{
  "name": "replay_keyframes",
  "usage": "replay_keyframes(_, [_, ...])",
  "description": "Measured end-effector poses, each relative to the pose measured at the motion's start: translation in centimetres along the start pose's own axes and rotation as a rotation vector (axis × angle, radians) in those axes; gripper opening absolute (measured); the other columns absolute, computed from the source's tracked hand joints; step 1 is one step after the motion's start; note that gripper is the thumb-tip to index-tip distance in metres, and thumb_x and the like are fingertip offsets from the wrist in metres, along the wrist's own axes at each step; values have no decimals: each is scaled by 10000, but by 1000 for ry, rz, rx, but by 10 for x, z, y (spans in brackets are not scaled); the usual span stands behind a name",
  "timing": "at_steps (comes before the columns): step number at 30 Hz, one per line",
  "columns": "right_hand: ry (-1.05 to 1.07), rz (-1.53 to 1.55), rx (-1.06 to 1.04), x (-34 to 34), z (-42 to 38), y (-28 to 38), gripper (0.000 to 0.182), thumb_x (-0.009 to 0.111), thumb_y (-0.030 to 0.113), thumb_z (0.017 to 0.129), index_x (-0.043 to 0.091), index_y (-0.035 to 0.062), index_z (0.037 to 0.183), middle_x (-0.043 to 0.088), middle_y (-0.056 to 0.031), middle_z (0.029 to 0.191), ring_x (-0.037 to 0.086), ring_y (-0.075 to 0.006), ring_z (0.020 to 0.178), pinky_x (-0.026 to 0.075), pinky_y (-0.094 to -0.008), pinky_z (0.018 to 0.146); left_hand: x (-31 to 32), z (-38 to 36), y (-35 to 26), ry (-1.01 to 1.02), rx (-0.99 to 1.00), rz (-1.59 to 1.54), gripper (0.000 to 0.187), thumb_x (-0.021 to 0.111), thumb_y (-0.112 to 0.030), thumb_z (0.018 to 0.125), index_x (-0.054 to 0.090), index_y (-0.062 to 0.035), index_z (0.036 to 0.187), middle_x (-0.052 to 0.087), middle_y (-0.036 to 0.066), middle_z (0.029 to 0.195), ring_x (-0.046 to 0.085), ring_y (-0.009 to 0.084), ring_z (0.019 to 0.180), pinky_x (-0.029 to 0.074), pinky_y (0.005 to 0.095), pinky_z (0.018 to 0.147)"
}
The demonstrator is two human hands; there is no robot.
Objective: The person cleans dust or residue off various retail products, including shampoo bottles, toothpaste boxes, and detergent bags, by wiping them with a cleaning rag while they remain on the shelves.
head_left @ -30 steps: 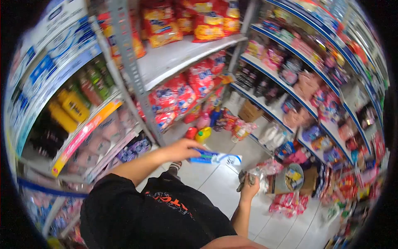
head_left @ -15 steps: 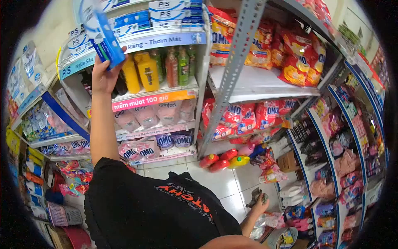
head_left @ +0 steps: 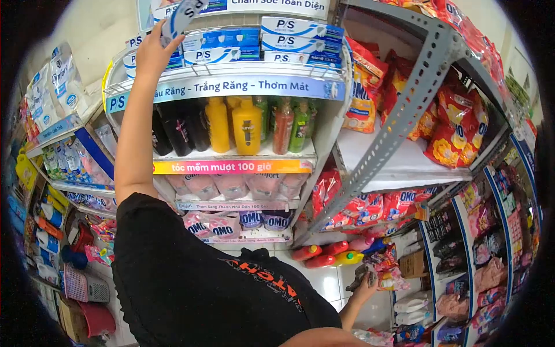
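Note:
My left hand (head_left: pixel 155 51) is raised at the top shelf, its fingers closed on a P/S toothpaste box (head_left: pixel 184 22), which is tilted. Just right of it lie stacked toothpaste boxes (head_left: pixel 222 39), behind a wire rail. Low on the right, my right hand (head_left: pixel 365 290) is wrapped round a dark grey-brown crumpled cloth (head_left: pixel 355 279). Behind that hand in this view are red and pink packets (head_left: pixel 388 272).
Below the toothpaste stand yellow bottles (head_left: pixel 247 128), then Comfort pouches (head_left: pixel 231 186) and OMO pouches (head_left: pixel 221 225). A grey metal post (head_left: pixel 399 113) rises beside shelves of OMO bags (head_left: pixel 457 130). Red bottles (head_left: pixel 319 261) lie on the tiled floor. Plastic baskets (head_left: pixel 87 286) sit at lower left.
My left hand has moved back over the top shelf with the toothpaste box, which now tilts the other way. The view has shifted, and the right hand still holds the cloth.

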State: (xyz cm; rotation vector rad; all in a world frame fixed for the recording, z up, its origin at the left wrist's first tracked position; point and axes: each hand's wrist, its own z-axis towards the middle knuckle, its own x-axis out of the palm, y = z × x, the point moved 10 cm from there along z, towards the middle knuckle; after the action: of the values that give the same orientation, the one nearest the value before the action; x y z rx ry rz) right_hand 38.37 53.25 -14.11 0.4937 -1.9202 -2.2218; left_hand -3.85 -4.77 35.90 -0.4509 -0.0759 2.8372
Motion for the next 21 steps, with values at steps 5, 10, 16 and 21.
replay_keyframes(5, [86, -12, 52, 48, -1, 5, 242, 597, 148, 808, 546, -29, 965, 571, -92, 924, 528, -172, 831, 432, -285, 749, 11, 35, -45, 50, 305, 299, 523, 615, -406, 738, 483, -150, 1175, 585, 170, 922, 560, 339, 848, 449, 404, 731])
replay_keyframes(10, [18, -36, 1, 65, -7, -5, 268, 626, 182, 790, 521, -39, 897, 555, -94, 805, 514, -169, 715, 436, -298, 659, 65, 53, -53, 223, 420, 380, 533, 603, -418, 746, 447, -225, 1218, 558, 154, 977, 545, 315, 884, 451, 390, 739])
replay_keyframes(16, [17, 6, 128, 73, -20, -12, 266, 632, 162, 784, 515, -31, 925, 557, -91, 815, 517, -165, 700, 443, -289, 634, 112, 49, -53, 413, 346, 367, 558, 593, -423, 757, 403, -252, 1253, 558, 145, 1017, 515, 301, 983, 437, 383, 818])
replay_keyframes(21, [46, -18, 96, 66, -18, -24, 174, 605, 147, 802, 545, 1, 875, 558, -58, 804, 516, -135, 701, 438, -260, 641, 139, 52, -48, 476, 439, 275, 555, 564, -399, 790, 361, -268, 1289, 534, 138, 1103, 425, 316, 1117, 319, 444, 950])
